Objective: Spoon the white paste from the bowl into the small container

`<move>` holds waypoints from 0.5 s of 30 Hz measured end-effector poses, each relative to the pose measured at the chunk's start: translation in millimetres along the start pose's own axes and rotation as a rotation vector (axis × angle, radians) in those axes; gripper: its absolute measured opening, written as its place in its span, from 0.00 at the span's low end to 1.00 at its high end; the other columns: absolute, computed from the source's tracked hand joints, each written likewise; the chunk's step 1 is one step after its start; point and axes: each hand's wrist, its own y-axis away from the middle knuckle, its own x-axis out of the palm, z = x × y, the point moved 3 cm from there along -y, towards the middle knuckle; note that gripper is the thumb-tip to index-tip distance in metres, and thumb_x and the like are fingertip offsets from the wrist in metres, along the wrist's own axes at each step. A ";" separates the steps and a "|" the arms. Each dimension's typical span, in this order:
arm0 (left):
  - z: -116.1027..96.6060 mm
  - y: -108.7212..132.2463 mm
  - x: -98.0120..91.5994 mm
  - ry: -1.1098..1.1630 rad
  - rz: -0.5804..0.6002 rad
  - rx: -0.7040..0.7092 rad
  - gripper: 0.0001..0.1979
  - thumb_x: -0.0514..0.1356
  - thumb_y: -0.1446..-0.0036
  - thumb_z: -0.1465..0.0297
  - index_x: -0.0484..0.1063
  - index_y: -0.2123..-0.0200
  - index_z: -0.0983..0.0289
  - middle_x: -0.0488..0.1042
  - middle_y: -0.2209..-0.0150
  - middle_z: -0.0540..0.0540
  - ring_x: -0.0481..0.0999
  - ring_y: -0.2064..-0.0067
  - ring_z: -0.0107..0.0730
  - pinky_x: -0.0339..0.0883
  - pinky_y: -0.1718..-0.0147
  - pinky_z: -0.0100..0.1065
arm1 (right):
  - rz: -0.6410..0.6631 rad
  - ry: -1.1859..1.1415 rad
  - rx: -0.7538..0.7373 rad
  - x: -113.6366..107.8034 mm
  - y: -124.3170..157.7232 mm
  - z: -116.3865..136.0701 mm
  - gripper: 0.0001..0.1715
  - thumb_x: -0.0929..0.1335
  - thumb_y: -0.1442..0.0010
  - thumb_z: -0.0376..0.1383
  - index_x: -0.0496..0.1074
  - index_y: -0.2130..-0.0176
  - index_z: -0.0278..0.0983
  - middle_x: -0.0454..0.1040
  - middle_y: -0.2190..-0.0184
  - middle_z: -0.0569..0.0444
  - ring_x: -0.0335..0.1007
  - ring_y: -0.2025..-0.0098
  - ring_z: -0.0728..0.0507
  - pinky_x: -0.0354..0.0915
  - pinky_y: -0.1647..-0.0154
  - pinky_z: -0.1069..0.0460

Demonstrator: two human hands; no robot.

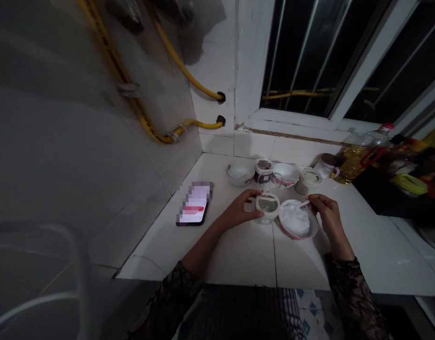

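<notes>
Jar [268,207] in left fingers [252,216], spoon [304,204] in right fingers [318,201], phone screen [194,207] illegible

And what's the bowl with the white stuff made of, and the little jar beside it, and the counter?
The bowl looks like glazed ceramic, maybe melamine: smooth, white, pink-patterned. The little jar could be clear plastic or glass, because its side looks see-through. The counter seems to be shiny tile, with dark seams and faint reflections.

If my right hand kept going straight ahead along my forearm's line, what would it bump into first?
Probably the pale-topped jar just beyond your right hand, though depth and height are unclear, so it might pass over.
</notes>
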 end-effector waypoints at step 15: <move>-9.1 1.0 -2.9 -0.147 -0.113 0.187 0.15 0.66 0.47 0.63 0.72 0.56 0.60 0.72 0.52 0.59 0.72 0.49 0.41 0.69 0.58 0.38 | -0.050 -0.055 -0.004 -3.4 1.2 1.7 0.13 0.71 0.57 0.44 0.74 0.77 0.36 0.65 0.87 0.59 0.55 0.84 0.52 0.51 0.83 0.55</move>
